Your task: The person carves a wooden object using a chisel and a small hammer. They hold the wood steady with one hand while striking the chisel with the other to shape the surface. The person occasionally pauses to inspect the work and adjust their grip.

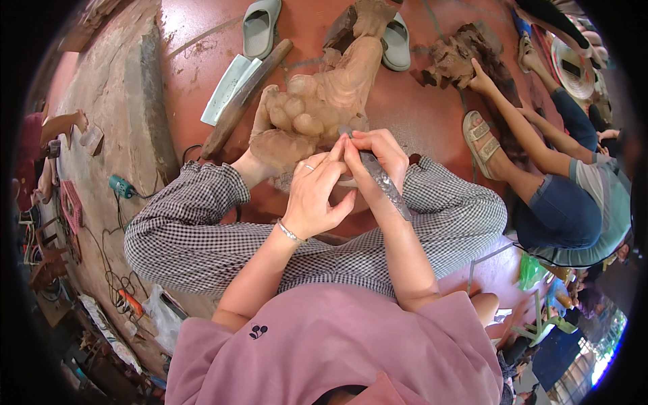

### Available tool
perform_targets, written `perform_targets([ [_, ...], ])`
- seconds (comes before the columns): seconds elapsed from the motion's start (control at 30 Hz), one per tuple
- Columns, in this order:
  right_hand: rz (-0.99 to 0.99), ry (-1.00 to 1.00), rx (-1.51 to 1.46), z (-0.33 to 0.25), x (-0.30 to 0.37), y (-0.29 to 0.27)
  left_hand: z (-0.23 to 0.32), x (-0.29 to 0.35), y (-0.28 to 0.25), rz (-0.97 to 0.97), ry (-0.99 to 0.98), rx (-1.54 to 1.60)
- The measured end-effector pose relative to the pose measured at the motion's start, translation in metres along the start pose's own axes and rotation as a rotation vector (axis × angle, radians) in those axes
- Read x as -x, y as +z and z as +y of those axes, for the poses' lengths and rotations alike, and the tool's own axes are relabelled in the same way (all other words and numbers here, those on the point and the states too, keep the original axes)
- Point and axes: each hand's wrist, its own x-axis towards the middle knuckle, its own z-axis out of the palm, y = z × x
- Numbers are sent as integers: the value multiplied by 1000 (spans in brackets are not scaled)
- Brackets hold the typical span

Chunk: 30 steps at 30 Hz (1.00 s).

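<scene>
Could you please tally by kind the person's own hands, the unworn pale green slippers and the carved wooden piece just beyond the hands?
Own hands: 2 (left hand, right hand)
Slippers: 2 (left slipper, right slipper)
Carved wooden piece: 1
Total: 5

Part of the grey tool point(386, 182) is covered by the right hand point(383, 150) at the centre of the frame; whether it is also gripped by the left hand point(314, 192) cannot be told. The carved brown piece point(317, 101) is partly hidden by the hands and cut off by the upper edge. One slipper point(398, 46), at upper centre, is partly masked by it. Clutter point(50, 283) along the left rim is too blurred to be identified.
</scene>
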Motion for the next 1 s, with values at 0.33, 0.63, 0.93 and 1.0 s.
perform_targets([
  [0.33,3,50,-35,5,1,2,-2,1,-1,-29,0,-21],
  [0.63,35,-12,-47,-4,1,4,-4,2,1,43,18,-7],
  [0.93,-26,-89,-33,3,0,4,-4,3,2,56,13,-22],
  [1.0,-45,-71,-1,7,6,-1,-5,4,2,50,16,-21],
])
